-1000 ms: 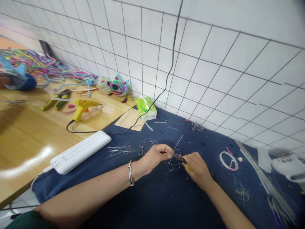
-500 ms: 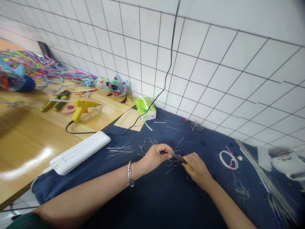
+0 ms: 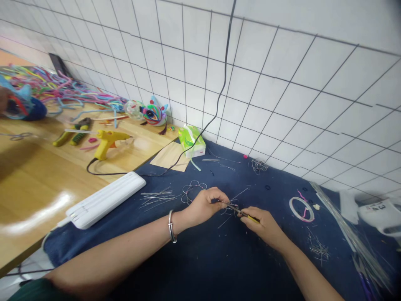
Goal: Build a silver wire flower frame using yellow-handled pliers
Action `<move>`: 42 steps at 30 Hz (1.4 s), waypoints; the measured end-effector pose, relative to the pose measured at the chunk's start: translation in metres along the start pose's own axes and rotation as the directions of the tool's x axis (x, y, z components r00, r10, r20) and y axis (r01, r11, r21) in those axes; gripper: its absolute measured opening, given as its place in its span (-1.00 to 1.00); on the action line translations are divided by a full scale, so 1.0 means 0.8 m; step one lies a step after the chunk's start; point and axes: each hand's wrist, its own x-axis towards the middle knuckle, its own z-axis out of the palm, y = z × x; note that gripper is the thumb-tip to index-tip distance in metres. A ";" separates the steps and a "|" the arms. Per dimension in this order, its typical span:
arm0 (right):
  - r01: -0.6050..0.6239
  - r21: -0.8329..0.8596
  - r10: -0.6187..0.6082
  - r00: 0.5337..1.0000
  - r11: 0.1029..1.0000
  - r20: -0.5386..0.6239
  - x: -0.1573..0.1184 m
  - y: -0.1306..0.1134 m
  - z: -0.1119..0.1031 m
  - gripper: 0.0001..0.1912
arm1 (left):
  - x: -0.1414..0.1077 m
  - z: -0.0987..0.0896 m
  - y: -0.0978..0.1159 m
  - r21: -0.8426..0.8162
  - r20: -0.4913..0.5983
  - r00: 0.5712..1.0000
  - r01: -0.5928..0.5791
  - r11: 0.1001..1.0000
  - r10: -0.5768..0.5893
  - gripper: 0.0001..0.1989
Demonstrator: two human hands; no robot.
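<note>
My left hand (image 3: pixel 210 204) is closed in a pinch on a piece of bent wire (image 3: pixel 233 204) with thin loops, above the dark blue cloth. A pair of pliers (image 3: pixel 250 218) with yellow handles is gripped in my right hand (image 3: pixel 261 223); its dark jaws meet the wire close to my left fingertips. Straight wire ends stick out up and down from the held piece. Just left of my left hand lies a flower-shaped wire ring (image 3: pixel 192 191) with small pink spots. Straight cut wires (image 3: pixel 158 197) are strewn farther left.
A white power strip (image 3: pixel 106 200) lies along the cloth's left side. On the wooden table are a yellow glue gun (image 3: pixel 108 144) and green-handled pliers (image 3: pixel 79 131). Right are a tape roll (image 3: pixel 301 210), wire scraps (image 3: pixel 319 246) and long wires (image 3: pixel 354 225). A tissue pack (image 3: pixel 192 142) stands at the back.
My right hand has turned the pliers to a flatter angle and shifted slightly right. The upper wire end now leans farther right. My left hand has stayed nearly in place.
</note>
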 end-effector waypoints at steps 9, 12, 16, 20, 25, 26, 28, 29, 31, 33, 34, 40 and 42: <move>-0.207 0.286 0.178 0.976 0.936 0.123 -0.005 -0.007 -0.005 -0.72 | -0.001 0.002 0.000 0.008 0.050 0.999 -0.019 1.000 0.018 -0.92; -0.304 0.412 0.256 0.952 0.859 0.168 -0.006 -0.004 -0.001 -0.71 | -0.001 0.002 -0.001 -0.004 0.059 0.998 -0.018 1.000 0.018 -0.93; -0.371 0.542 0.298 0.929 0.754 0.221 -0.007 0.001 0.005 -0.73 | 0.000 0.002 -0.002 -0.014 0.058 0.998 -0.022 1.000 0.023 -0.93; -0.374 0.612 0.280 0.927 0.696 0.248 -0.009 0.005 0.010 -0.74 | 0.000 0.001 -0.002 -0.031 0.062 0.998 -0.022 0.999 0.024 -0.93; -0.331 0.579 0.263 0.944 0.745 0.201 -0.009 0.004 0.011 -0.73 | 0.000 0.001 0.000 -0.063 0.060 0.998 0.007 0.998 -0.003 -0.92; -0.319 0.545 0.262 0.948 0.775 0.182 -0.009 0.002 0.010 -0.73 | 0.000 0.001 0.000 -0.071 0.056 0.998 0.022 0.997 -0.019 -0.92; -0.273 0.435 0.242 0.962 0.858 0.126 -0.009 -0.003 0.009 -0.73 | 0.000 0.001 -0.002 -0.087 0.043 0.998 0.055 0.995 -0.052 -0.91; -0.235 0.363 0.216 0.972 0.902 0.093 -0.009 -0.005 0.008 -0.73 | 0.000 0.002 -0.002 -0.095 0.039 0.997 0.069 0.993 -0.066 -0.91; -0.144 0.207 0.142 0.990 0.968 0.024 -0.009 -0.007 0.007 -0.76 | 0.001 0.003 -0.004 -0.112 0.041 0.996 0.087 0.990 -0.083 -0.91; -0.062 0.066 0.065 0.996 0.996 -0.055 -0.010 -0.006 0.009 -0.79 | 0.001 0.004 -0.005 -0.127 0.047 0.995 0.093 0.988 -0.087 -0.92; -0.025 0.001 0.025 0.995 1.000 -0.098 -0.011 -0.004 0.011 -0.80 | 0.001 0.004 -0.006 -0.134 0.050 0.995 0.093 0.987 -0.087 -0.92; 0.159 -0.314 -0.248 0.931 0.936 -0.267 -0.012 0.009 0.020 -0.79 | 0.002 0.003 -0.005 -0.153 0.051 0.997 0.068 0.986 -0.061 -0.90; 0.173 -0.336 -0.270 0.925 0.926 -0.268 -0.012 0.010 0.019 -0.79 | 0.002 0.003 -0.005 -0.154 0.059 0.997 0.057 0.986 -0.048 -0.89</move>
